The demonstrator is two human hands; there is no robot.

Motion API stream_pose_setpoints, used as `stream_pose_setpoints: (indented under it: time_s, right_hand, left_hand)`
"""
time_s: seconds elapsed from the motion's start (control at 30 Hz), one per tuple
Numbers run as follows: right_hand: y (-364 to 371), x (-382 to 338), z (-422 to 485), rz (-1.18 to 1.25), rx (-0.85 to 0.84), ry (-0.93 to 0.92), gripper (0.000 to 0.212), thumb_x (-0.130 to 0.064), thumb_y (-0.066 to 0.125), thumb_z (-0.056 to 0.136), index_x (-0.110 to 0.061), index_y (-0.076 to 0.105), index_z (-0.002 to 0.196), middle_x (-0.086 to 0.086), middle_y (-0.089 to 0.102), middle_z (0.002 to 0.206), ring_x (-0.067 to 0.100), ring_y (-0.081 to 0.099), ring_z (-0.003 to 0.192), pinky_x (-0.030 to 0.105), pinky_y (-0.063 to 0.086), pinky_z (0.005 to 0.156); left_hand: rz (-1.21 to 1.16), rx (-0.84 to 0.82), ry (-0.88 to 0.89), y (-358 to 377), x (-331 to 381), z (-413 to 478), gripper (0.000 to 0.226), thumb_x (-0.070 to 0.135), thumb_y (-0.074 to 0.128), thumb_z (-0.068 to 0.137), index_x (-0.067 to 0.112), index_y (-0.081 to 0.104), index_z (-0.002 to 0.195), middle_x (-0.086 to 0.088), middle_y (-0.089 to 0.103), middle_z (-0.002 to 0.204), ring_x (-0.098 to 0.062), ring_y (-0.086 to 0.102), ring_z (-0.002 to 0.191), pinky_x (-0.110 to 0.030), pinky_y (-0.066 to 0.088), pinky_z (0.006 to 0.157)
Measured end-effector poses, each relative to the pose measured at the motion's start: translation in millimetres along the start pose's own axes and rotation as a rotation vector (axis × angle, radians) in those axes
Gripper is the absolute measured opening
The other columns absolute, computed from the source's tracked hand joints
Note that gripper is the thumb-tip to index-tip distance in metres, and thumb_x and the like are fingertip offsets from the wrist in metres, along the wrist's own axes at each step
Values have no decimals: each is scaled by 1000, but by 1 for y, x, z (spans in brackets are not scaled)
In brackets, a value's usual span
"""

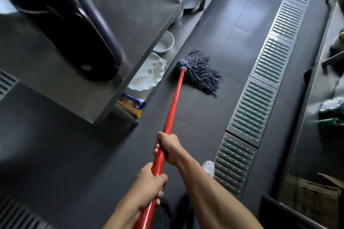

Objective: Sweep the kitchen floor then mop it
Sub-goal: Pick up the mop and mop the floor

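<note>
Head: hands [151,186] [167,149] round mop handle [175,102]

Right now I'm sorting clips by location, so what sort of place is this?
Most likely a commercial kitchen: a stainless steel worktable with white dishes on its lower shelf, and a long metal drain grate set into the dark floor beside the mop.

Open floor [214,29] runs toward twelve o'clock, mop [197,72] sprawled in the lane at centre, steel table [141,5] crowding ten o'clock with white dishes [149,74] on its low shelf, drain grate [260,87] flush at one o'clock, counter [310,87] and cardboard box [316,195] walling off three to five o'clock.
</note>
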State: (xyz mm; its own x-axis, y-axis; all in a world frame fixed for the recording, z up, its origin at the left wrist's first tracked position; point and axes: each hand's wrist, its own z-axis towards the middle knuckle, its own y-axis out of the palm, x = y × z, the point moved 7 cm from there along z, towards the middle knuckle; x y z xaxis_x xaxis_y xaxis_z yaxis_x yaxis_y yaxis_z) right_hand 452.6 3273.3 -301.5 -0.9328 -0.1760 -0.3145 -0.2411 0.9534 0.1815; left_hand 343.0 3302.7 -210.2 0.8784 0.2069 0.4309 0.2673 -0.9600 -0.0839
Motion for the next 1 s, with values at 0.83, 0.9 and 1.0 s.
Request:
stream_pose_setpoints:
  time_s: [0.83,0.9,1.0]
  right_hand:
    - [-164,159,-85,184,309,-161,5,-4,58,84,-5,56,80,6,44,49,16,42,35,21,38,36]
    - [-198,171,-99,227,335,-158,6,-2,57,86,-4,56,80,6,43,50,14,41,35,20,38,35]
    - [-238,200,-117,274,377,-132,3,-2,58,87,-4,58,85,5,44,51,12,43,35,19,39,36]
  left_hand:
    - [19,-448,-189,154,-137,-89,23,-1,40,90,19,44,100,-2,41,55,-9,42,41,-21,42,40]
    - [14,-484,-203,186,-148,-97,25,-2,41,88,18,46,101,-3,40,55,-9,42,41,-21,42,41]
    - [60,-516,-239,219,-174,-109,27,0,45,85,18,47,106,-3,42,56,-10,43,43,-22,43,42]
